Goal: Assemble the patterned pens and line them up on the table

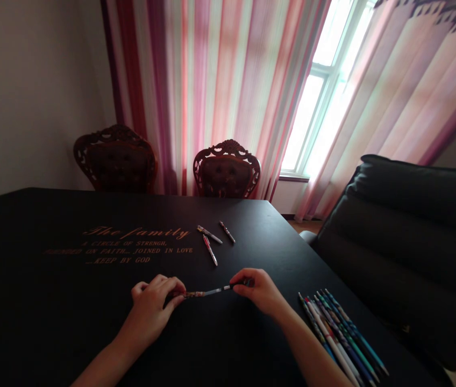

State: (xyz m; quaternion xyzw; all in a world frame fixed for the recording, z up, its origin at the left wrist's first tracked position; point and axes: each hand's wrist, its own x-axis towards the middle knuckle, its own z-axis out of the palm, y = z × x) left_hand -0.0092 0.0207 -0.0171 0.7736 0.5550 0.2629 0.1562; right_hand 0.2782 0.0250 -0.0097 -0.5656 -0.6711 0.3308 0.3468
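Note:
Low over the black table, a slim pen (pixel 196 294) stretches between my two hands. My left hand (pixel 155 302) pinches its patterned brown-and-white barrel between thumb and fingers. A thin, pale, translucent length like a refill (pixel 213 291) shows in the middle of the pen. At the other end, my right hand (pixel 261 289) closes thumb and forefinger on a dark part; whether this is a cap or the pen's tip section I cannot tell. Beyond the hands lie a yellow-ended pen (pixel 211 235), a red-and-white pen (pixel 209 250) and a dark patterned pen (pixel 227 231).
Several pens (pixel 339 333) lie side by side near the right edge of the black table (pixel 70 317), beside my right forearm. Gold lettering (pixel 137 232) marks the tabletop. Two carved chairs (pixel 227 172) stand behind, and a black padded chair (pixel 409 231) is on the right.

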